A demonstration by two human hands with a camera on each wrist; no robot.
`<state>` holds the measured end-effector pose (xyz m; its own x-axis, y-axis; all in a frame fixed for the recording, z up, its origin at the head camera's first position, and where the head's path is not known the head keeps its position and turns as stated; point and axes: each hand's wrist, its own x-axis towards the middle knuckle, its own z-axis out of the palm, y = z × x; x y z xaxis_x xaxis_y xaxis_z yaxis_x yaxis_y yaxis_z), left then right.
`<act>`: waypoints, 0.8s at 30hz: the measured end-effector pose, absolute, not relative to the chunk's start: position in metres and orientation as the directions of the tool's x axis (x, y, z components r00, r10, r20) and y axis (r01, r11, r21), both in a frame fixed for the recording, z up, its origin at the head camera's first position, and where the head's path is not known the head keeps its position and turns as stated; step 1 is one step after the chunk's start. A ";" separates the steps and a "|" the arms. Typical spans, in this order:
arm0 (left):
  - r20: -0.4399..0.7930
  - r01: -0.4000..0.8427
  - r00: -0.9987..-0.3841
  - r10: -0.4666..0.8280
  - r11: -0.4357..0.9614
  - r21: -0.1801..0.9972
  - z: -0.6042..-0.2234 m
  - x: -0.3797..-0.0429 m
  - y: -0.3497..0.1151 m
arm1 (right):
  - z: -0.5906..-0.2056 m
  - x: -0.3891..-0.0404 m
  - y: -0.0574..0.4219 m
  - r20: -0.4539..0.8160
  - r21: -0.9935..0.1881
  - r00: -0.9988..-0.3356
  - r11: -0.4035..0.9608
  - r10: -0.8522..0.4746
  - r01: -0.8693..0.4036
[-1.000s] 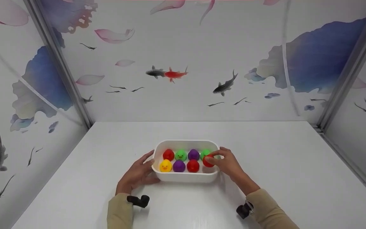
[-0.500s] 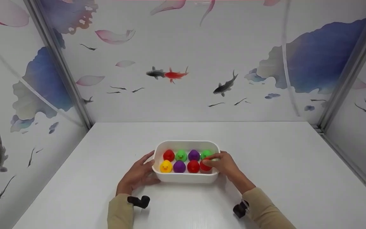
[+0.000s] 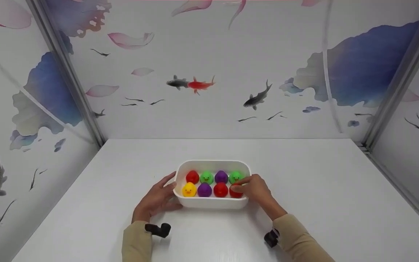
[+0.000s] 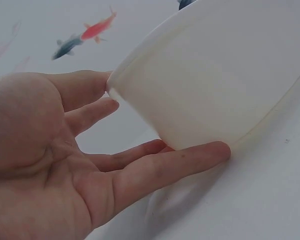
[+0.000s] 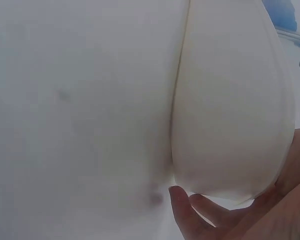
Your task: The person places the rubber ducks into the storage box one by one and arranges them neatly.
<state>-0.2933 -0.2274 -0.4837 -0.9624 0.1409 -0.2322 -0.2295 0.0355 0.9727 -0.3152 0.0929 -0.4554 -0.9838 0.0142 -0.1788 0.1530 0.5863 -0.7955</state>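
A white plastic box (image 3: 213, 203) with rounded corners sits on the table in the head view, holding two rows of small round toy ducks. My left hand (image 3: 156, 200) holds the box's left end, thumb at the rim; in the left wrist view its other fingers (image 4: 170, 165) spread along the wall and base. My right hand (image 3: 259, 190) reaches over the right rim, and its fingertips pinch a red toy duck (image 3: 236, 193) in the front right corner, partly covering it. In the right wrist view, other fingers (image 5: 182, 207) of that hand lie outside the box.
Beside the pinched duck stand another red one (image 3: 220, 190), a purple one (image 3: 204, 190) and a yellow one (image 3: 189, 189). The back row has red, green and purple ducks. White panels with painted fish enclose the white table (image 3: 209, 240) on the back and sides.
My right hand has lowered the red duck into the front right corner, moving slightly left and down. The green duck behind now shows more. My left hand and the box stay put.
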 end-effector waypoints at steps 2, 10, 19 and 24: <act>-0.230 -0.227 -0.963 0.142 0.034 0.973 -0.484 -0.293 -0.228 | -0.455 -0.315 0.092 -0.183 -0.784 -0.983 0.601 0.010 0.152; -0.212 -0.210 -0.965 0.152 0.029 0.977 -0.484 -0.294 -0.224 | -0.453 -0.316 0.097 -0.160 -0.776 -0.987 0.619 -0.016 0.116; -0.222 -0.217 -0.965 0.139 0.044 0.975 -0.481 -0.299 -0.219 | -0.452 -0.318 0.101 -0.184 -0.783 -0.983 0.605 -0.001 0.146; -0.237 -0.232 -0.966 0.102 0.061 0.971 -0.481 -0.299 -0.218 | -0.450 -0.319 0.102 -0.170 -0.771 -0.985 0.626 -0.031 0.113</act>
